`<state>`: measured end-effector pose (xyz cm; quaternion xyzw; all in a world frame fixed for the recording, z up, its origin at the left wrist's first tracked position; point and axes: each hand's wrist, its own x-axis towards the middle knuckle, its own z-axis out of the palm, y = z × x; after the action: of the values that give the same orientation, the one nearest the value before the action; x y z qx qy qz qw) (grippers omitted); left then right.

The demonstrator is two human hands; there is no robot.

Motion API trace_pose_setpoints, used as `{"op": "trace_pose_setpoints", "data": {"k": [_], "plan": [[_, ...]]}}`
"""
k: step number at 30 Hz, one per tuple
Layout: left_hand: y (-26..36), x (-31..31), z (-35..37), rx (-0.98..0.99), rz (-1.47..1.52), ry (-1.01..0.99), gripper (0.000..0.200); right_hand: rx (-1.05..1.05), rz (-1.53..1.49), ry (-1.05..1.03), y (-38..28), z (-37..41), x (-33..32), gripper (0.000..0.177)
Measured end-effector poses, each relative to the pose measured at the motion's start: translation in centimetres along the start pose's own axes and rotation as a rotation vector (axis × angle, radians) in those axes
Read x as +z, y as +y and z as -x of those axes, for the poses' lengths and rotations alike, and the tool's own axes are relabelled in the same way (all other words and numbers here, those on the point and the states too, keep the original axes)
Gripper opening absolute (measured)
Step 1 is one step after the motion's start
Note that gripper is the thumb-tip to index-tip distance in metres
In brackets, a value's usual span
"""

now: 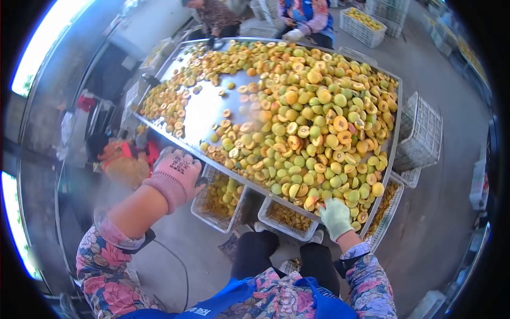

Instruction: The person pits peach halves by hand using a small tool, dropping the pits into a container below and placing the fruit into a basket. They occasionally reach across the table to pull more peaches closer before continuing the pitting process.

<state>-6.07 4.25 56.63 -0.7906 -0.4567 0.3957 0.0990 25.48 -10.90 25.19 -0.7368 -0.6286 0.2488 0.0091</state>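
Observation:
Halved yellow-green stone fruit point(319, 114), like peaches or apricots, lies in a broad heap on a shiny metal table point(199, 114). Many halves show a brown or reddish hollow. My left hand point(179, 173), in a pink glove with dark print, is beside the table's near left edge. Its fingers look curled in, and whatever they hold is hidden. My right hand point(334, 217), in a pale green glove, reaches over the near rim into the fruit. Its fingers look bent together among the halves, and their tips are partly hidden.
Under the near rim stand a crate of fruit point(219, 220) and a crate of brown bits point(289, 220). Another crate point(385, 210) is at the right corner, near stacked white crates point(419, 133). A co-worker point(125, 159) is at left; two people point(308, 21) sit across.

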Motion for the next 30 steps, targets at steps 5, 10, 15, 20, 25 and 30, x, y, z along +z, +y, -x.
{"op": "trace_pose_setpoints", "data": {"k": [5, 10, 15, 20, 25, 30], "plan": [[5.4, 1.9, -9.7, 0.34, 0.086, 0.156, 0.05, 0.38, -0.036, 0.077, 3.9, -1.5, 6.1, 0.031], [12.4, 10.3, -20.6, 0.579, 0.237, 0.16, 0.049, 0.313, -0.011, -0.005, 2.7, -2.3, 10.8, 0.045], [19.3, 17.6, -22.8, 0.862, 0.426, -0.194, 0.057, 0.36, 0.108, 0.197, 1.5, -2.9, 16.7, 0.042], [25.2, 23.0, -24.8, 0.87, 0.744, -0.276, 0.06, 0.327, -0.029, 0.3, 2.7, -3.3, 17.7, 0.033], [30.4, 25.8, -28.6, 0.845, 1.649, -0.052, 0.052, 0.193, -0.204, 0.436, 0.1, -3.5, 14.4, 0.027], [31.1, 24.3, -31.6, 1.046, 1.709, 0.04, 0.057, 0.314, -0.651, 0.509, -4.1, -5.4, 15.3, 0.024]]}}
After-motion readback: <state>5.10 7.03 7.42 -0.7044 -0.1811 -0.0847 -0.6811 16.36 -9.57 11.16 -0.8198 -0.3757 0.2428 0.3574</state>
